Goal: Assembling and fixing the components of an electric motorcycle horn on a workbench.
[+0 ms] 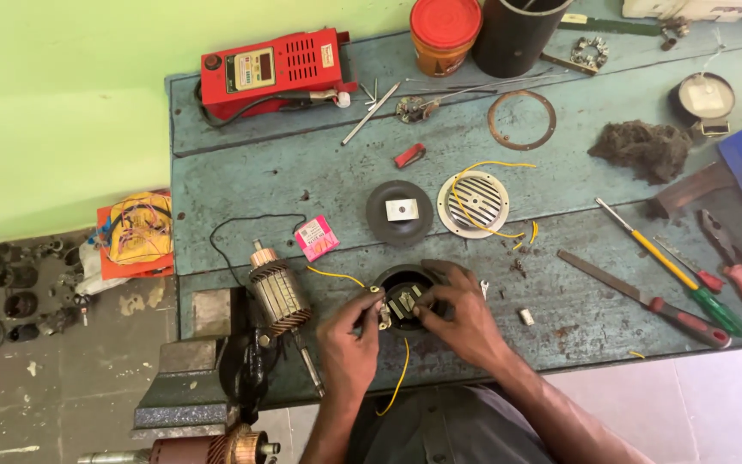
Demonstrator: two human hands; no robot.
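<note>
Both hands on the round black housing (403, 296) at the near edge of the blue-green workbench (319, 172), just in front of the torso, likely so the small parts sit close under the eyes. Left hand (349, 331) has fingertips pinched together on a small metal terminal at the housing's left rim, where a yellow wire (401, 378) trails off toward the body. Right hand (465, 318) curls over the right rim, fingers closed on it, apparently steadying it (grip detail underneath is hidden). Housing looks like an open black cup with metal brush-type fittings inside. Armature (276, 292) lies just left, beside the vise (195, 378). Black cap (398, 211) and slotted grille (474, 203) lie behind, well apart from the screwdrivers (672, 266).
</note>
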